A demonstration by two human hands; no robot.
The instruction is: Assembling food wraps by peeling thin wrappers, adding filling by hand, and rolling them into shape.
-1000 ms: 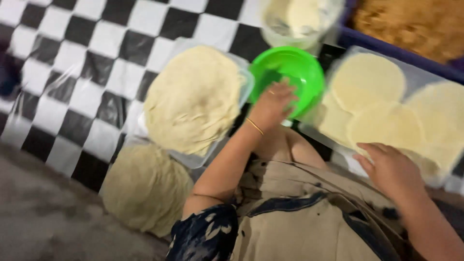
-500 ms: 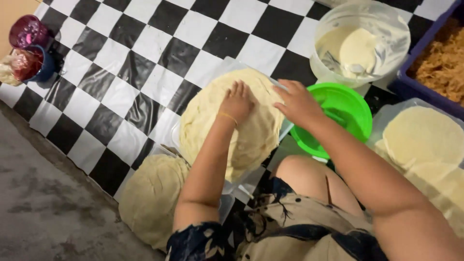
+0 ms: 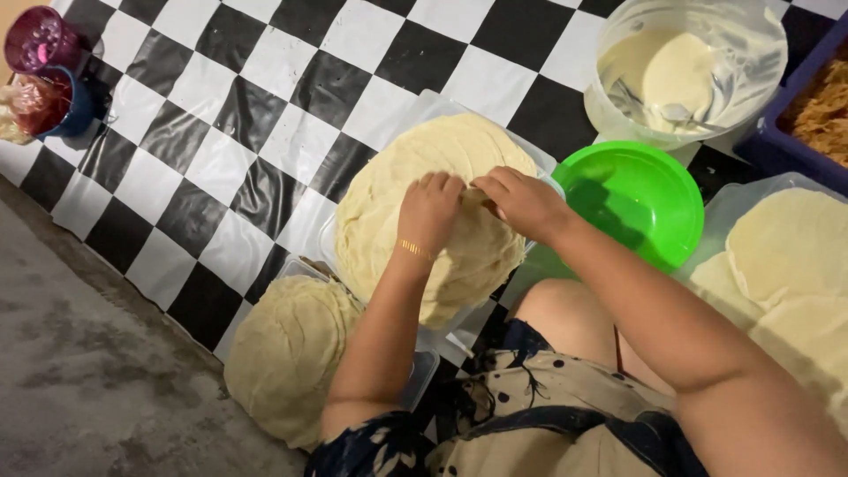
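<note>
A stack of thin pale round wrappers [image 3: 415, 190] lies on a clear plastic lid in the middle of the view. My left hand [image 3: 429, 210] rests flat on the top wrapper, a thin gold bracelet at the wrist. My right hand [image 3: 521, 201] is beside it, fingertips pinching at the top sheet near the stack's middle. Just to the right of both hands sits a bright green bowl [image 3: 638, 199], which holds nothing visible.
A second wrapper stack [image 3: 284, 353] sits at the lower left. More round wrappers [image 3: 786, 247] lie on a clear tray at right. A clear tub of white paste [image 3: 685, 71] stands behind, a dark tray of shredded filling [image 3: 821, 106] at far right, cups [image 3: 44, 62] at top left.
My right hand left the wrappers at the right and crossed over the green bowl to the middle stack. My left hand moved from the bowl's rim onto that stack. The camera swung left.
</note>
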